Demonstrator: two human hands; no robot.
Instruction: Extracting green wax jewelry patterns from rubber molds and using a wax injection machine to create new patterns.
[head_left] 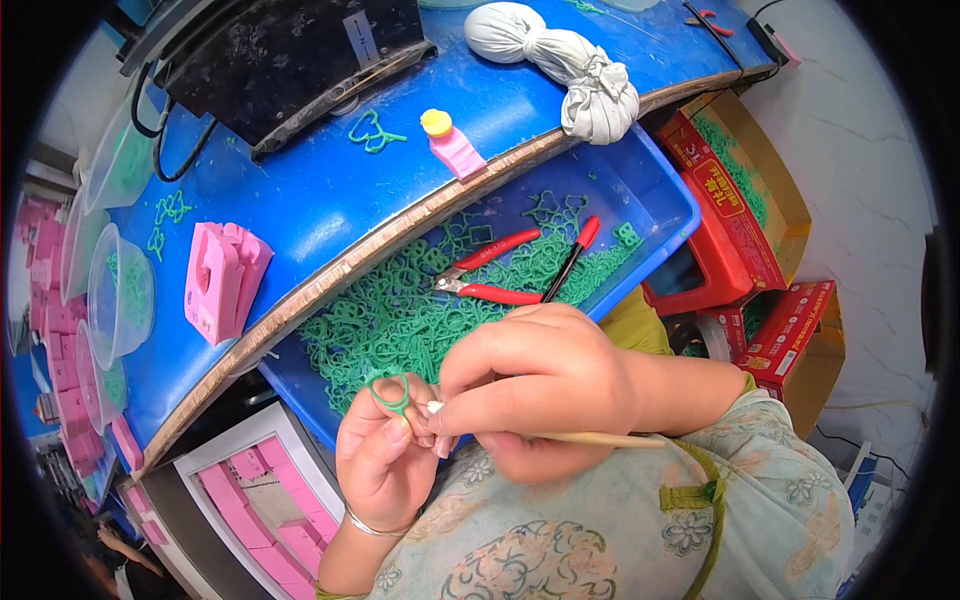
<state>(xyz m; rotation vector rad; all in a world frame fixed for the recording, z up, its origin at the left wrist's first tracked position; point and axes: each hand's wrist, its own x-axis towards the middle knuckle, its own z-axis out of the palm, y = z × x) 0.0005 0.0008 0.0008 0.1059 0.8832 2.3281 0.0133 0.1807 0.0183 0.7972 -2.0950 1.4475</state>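
Note:
My left hand (390, 450) pinches a small green ring-shaped piece (388, 400) between thumb and finger. My right hand (530, 390) grips a slim light-wooden tool (600, 438), whose small white part near the fingertips meets the green piece; the exact contact is hard to make out. Just beyond both hands lies a blue plastic tray (650, 200) holding many green pieces (370, 330), red-handled nippers (490, 298) and a black tool with a red cap (570, 258).
The blue worktable (290, 200) bears a black machine (290, 70), pink blocks (225, 280), a pink piece with yellow top (450, 145), a white cloth bundle (600, 100) and clear bowls (120, 290). Red boxes (780, 340) stand right; another person (140, 575) is at lower left.

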